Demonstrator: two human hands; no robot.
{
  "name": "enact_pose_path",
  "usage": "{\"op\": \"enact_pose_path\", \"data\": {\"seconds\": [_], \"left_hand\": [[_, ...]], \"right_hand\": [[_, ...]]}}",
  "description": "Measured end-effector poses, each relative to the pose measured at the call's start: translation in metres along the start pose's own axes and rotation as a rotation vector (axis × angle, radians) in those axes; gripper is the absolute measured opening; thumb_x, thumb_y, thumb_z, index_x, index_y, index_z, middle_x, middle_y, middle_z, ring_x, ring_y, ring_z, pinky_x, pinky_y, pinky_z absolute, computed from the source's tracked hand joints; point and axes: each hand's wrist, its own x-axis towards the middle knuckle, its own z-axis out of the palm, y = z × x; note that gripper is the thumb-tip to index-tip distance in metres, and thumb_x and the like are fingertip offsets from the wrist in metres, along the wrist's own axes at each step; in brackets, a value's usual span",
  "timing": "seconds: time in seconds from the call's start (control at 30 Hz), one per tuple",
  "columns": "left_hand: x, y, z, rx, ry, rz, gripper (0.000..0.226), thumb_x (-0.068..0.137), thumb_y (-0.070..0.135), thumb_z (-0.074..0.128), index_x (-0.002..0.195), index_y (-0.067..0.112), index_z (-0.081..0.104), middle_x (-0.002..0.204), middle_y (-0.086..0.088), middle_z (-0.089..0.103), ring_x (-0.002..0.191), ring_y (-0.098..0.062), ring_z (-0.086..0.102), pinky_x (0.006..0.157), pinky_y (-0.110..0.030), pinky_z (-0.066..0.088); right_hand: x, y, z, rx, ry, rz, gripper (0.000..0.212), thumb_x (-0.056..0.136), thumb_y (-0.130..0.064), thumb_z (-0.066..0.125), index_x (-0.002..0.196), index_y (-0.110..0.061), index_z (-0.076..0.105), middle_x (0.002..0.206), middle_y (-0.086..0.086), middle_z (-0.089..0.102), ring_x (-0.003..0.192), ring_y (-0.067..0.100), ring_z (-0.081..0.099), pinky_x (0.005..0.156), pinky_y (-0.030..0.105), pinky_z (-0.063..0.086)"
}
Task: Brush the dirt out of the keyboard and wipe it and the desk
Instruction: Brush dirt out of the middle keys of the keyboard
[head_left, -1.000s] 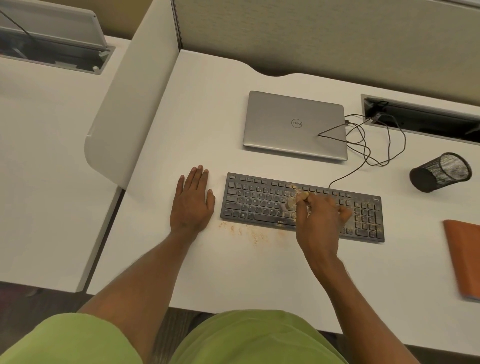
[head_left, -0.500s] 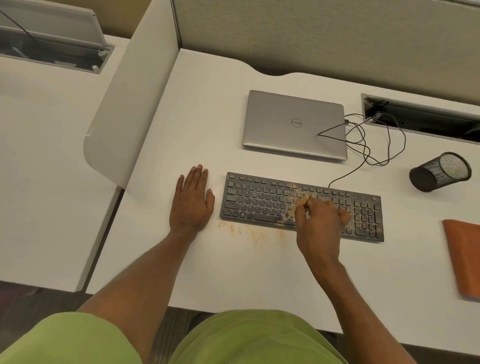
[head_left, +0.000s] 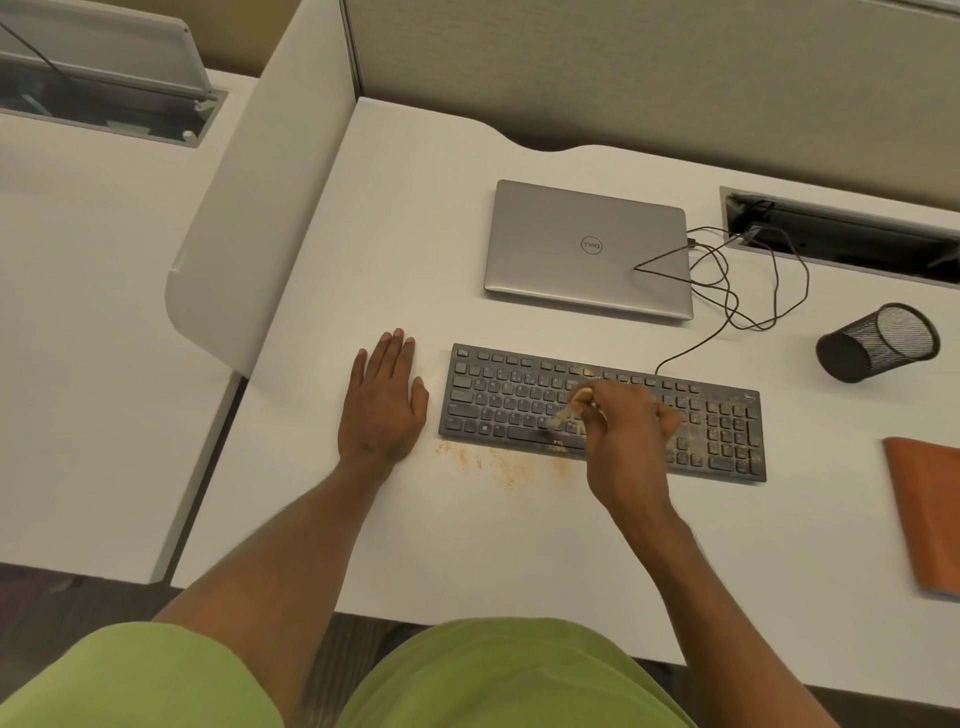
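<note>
1. The white surface (head_left: 395, 218) carries everything and looks the same as a second ago.
2. A closed silver laptop (head_left: 587, 249) lies behind the keyboard, with a dark cable (head_left: 748, 291) looped beside it.
3. The black keyboard (head_left: 498, 402) lies near the front edge, in the same place as before. Tan dirt is speckled over its right half.
4. An orange flat item (head_left: 930, 514) lies at the right edge.
5. The left hand (head_left: 384, 410) lies flat with its fingers straight, just left of the keyboard, and has not moved.
6. The right hand (head_left: 623, 441) is over the middle keys, its fingers curled round a brush, and has shifted slightly left.
7. A black mesh cup (head_left: 878, 343) lies on its side to the right.
8. The brush (head_left: 569, 408) points down-left with its bristles on the lower letter rows, a little farther left than before.
9. Swept-out dirt (head_left: 498, 462) lies on the surface just in front of the keyboard.
</note>
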Motion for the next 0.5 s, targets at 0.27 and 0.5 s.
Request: {"op": "enact_pose_path", "data": {"seconds": [0.27,0.5], "left_hand": [[0.000,0.001,0.000,-0.005,0.001,-0.001,0.062,0.105,0.033,0.034,0.164,0.012,0.032,0.172,-0.005,0.028,0.161,-0.016,0.018,0.132,-0.044,0.011],[0.000,0.001,0.001,0.003,-0.009,-0.003,0.063,0.105,0.034,0.032,0.164,0.012,0.031,0.172,-0.004,0.026,0.161,-0.015,0.015,0.132,-0.043,0.010]], "right_hand": [[0.000,0.007,-0.011,-0.302,-0.045,0.017,0.027,0.095,-0.002,0.060,0.098,-0.026,0.070,0.100,-0.007,0.070,0.108,0.022,0.050,0.095,0.042,0.019],[0.004,0.003,-0.001,0.006,-0.062,0.006,0.022,0.097,-0.009,0.064,0.094,-0.029,0.072,0.091,-0.009,0.067,0.100,0.017,0.050,0.082,0.028,0.016]]}}
